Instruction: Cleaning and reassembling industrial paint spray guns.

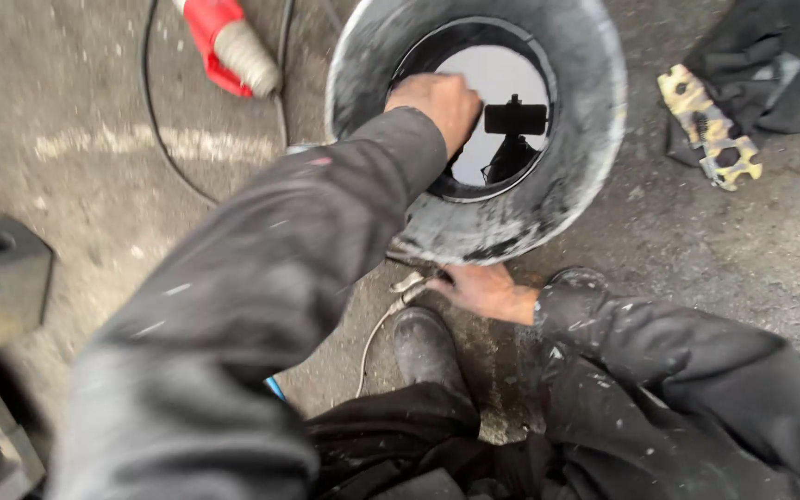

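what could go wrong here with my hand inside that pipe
1. The left hand is inside the pipe; if it shifts, the rim could pinch the wrist.
2. The right hand sits under the pipe's lower edge, so fingers may get caught.
3. The cable by the boot could snag.

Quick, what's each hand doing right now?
Left hand: closed into a fist inside the metal ring; anything held cannot be told.
Right hand: below the ring, gripping a metal fitting.

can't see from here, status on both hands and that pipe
Left hand fisted inside round metal pipe. Right hand low at pipe's base, on a pale cable end. Boot close beneath; nothing blocking.
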